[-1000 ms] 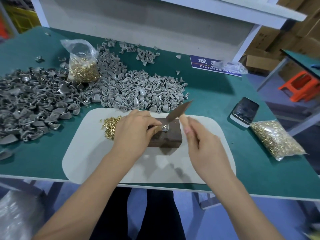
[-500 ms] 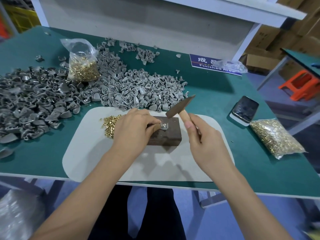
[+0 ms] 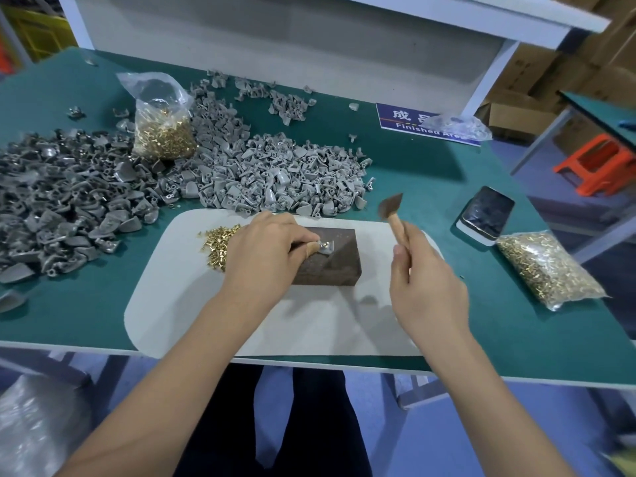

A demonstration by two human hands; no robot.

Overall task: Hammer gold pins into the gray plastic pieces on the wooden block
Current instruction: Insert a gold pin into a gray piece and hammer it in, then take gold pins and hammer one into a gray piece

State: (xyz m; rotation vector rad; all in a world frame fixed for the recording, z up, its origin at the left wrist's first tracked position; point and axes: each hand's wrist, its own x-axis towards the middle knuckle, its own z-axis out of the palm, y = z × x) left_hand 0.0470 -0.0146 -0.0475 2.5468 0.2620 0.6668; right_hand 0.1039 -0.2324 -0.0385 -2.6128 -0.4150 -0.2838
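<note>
**Hammer raised beside the block, pin and piece held in place**

The left hand [image 3: 265, 251] lies over the left end of the wooden block [image 3: 330, 261], its fingers curled and pinching a small gray plastic piece [image 3: 325, 248] against the block's top, with a gold pin [image 3: 323, 243] showing at it. The right hand [image 3: 425, 290] is closed round the wooden handle of a small hammer [image 3: 392, 210], whose dark head is lifted clear to the right of the block and blurred. The block sits in the middle of a pale mat [image 3: 179, 304] near the bench's front edge. A loose heap of gold pins [image 3: 215, 244] lies on the mat just left of the left hand. Behind the mat a lighter pile of gray pieces [image 3: 282, 173] spreads across the middle of the bench [image 3: 430, 173], and a darker pile [image 3: 62, 201] fills the left side. A clear bag of pins [image 3: 163, 127] stands between them toward the back; another bag of pins [image 3: 547, 270] lies at the right edge, just in front of a phone [image 3: 487, 213].
</note>
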